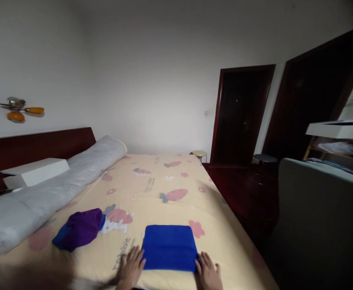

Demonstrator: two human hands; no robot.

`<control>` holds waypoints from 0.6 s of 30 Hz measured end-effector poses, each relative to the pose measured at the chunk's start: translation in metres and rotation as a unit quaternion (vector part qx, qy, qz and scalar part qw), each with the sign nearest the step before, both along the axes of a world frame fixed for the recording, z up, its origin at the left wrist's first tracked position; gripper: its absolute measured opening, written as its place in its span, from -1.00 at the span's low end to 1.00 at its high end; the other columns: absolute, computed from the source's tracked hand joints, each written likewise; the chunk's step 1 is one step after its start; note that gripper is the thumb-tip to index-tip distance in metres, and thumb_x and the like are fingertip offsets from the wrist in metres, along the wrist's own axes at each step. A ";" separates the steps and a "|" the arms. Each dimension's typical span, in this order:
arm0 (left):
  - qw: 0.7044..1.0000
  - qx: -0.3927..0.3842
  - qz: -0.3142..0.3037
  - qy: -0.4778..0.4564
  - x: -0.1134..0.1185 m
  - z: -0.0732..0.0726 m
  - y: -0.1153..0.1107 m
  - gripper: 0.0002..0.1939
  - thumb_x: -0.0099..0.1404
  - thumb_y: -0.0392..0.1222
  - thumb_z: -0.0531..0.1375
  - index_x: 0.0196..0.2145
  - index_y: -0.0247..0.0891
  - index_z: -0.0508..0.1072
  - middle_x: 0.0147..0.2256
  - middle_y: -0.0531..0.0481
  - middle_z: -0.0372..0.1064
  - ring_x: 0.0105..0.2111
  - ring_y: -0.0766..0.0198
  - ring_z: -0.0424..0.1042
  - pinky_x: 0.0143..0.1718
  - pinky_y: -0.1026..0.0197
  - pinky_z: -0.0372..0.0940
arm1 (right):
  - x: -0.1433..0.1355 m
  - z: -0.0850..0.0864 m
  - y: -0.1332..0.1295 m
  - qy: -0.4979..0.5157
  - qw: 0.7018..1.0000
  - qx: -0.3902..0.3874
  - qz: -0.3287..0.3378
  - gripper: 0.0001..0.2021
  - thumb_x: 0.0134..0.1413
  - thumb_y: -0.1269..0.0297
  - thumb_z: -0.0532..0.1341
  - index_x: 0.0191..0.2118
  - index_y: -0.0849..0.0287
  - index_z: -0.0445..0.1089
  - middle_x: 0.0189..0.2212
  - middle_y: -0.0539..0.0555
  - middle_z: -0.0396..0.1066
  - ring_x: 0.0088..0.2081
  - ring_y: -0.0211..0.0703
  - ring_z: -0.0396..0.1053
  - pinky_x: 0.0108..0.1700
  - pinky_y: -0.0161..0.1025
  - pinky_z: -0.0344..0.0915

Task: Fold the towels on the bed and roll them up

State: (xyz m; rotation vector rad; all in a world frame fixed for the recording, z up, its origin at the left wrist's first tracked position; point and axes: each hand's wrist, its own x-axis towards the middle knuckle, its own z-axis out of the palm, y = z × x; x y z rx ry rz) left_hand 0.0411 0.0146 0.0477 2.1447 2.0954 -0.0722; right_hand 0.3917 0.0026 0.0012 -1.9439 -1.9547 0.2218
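A blue folded cloth (169,247) lies flat as a neat rectangle near the front of the bed. At its left edge my left hand (131,266) rests palm down, fingers stretched out and fingertips touching the cloth's side. My right hand (208,270) is at the lower right corner, its fingers extended and its inner fingertips at the cloth's edge. Neither hand is closed around anything. To the left, a crumpled purple and blue cloth (81,228) lies in a loose heap, apart from both hands.
A patterned sheet covers the bed (152,189). Along its left side runs a grey rolled bedding bundle (73,185), with a white box (43,171) by the headboard (79,139). A grey chair-like back (318,213) stands right. Something dark and blurred fills the lower left.
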 end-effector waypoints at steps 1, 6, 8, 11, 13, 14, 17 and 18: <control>0.999 0.035 0.013 0.018 -0.017 -0.003 -0.003 -0.47 0.40 -0.08 -0.14 0.28 -0.07 0.15 0.34 -0.02 -0.02 0.35 0.08 -0.05 0.29 -0.26 -0.12 | 0.016 -0.005 -0.005 -0.007 1.000 0.009 -0.007 -0.58 0.20 0.08 -0.04 0.07 -0.17 0.41 0.19 0.07 0.31 0.26 0.15 0.16 0.16 0.31 0.10; 0.988 0.146 -0.047 -0.008 -0.035 -0.024 -0.019 -0.51 0.43 -0.16 -0.15 0.24 -0.07 0.25 0.28 0.04 0.15 0.28 0.16 0.13 0.27 0.00 0.09 | 0.017 -0.015 -0.015 -0.007 0.999 0.053 -0.001 -0.52 0.24 0.05 -0.10 0.18 -0.10 0.33 0.24 0.09 0.23 0.27 0.12 0.14 0.15 0.21 0.18; 0.977 0.171 -0.121 -0.045 -0.007 -0.031 -0.019 -0.52 0.45 -0.12 -0.16 0.26 -0.01 0.20 0.27 0.07 0.16 0.26 0.19 0.18 0.25 0.07 0.14 | -0.017 -0.013 -0.009 0.008 0.997 0.063 0.046 -0.53 0.26 0.09 -0.11 0.16 -0.12 0.34 0.23 0.05 0.24 0.25 0.05 0.19 0.15 0.10 0.22; 0.962 0.162 -0.196 -0.099 0.053 -0.041 -0.010 -0.48 0.44 -0.13 -0.14 0.32 -0.01 0.03 0.32 0.04 0.05 0.28 0.17 0.13 0.27 0.03 0.13 | -0.079 -0.006 0.005 0.023 0.990 0.055 0.124 -0.54 0.22 0.17 -0.04 0.20 -0.11 0.29 0.24 0.02 0.23 0.25 0.01 0.19 0.19 0.03 0.21; 0.967 0.125 -0.185 -0.123 0.085 -0.048 0.002 -0.44 0.41 -0.16 -0.10 0.34 -0.08 -0.02 0.33 -0.03 -0.01 0.31 0.11 0.07 0.29 -0.04 0.09 | -0.109 -0.003 0.016 0.033 0.990 0.018 0.134 -0.50 0.15 0.22 0.01 0.21 -0.08 0.28 0.23 0.04 0.24 0.24 0.03 0.21 0.19 0.06 0.21; 0.972 0.105 -0.166 -0.130 0.094 -0.052 0.008 -0.44 0.40 -0.17 -0.09 0.33 -0.10 -0.02 0.33 -0.05 -0.02 0.31 0.08 0.06 0.29 -0.07 0.09 | -0.117 -0.003 0.020 0.035 0.991 -0.001 0.130 -0.50 0.13 0.23 0.01 0.20 -0.08 0.30 0.21 0.05 0.27 0.23 0.06 0.23 0.17 0.08 0.22; 0.984 0.069 -0.102 -0.132 0.082 -0.061 0.025 -0.47 0.40 -0.11 -0.10 0.30 -0.04 0.07 0.31 -0.01 0.02 0.30 0.05 0.08 0.26 -0.15 0.12 | -0.101 -0.014 0.031 0.029 0.995 0.012 0.092 -0.58 0.14 0.15 0.01 0.07 -0.21 0.42 0.13 0.01 0.38 0.19 0.13 0.28 0.14 0.15 0.22; 0.986 0.069 -0.079 -0.126 0.065 -0.063 0.028 -0.48 0.40 -0.07 -0.11 0.29 0.00 0.11 0.30 0.02 0.04 0.30 0.05 0.10 0.25 -0.17 0.12 | -0.084 -0.020 0.032 0.022 0.996 0.045 0.067 -0.61 0.16 0.11 0.01 0.02 -0.26 0.45 0.09 -0.01 0.41 0.17 0.14 0.29 0.12 0.17 0.22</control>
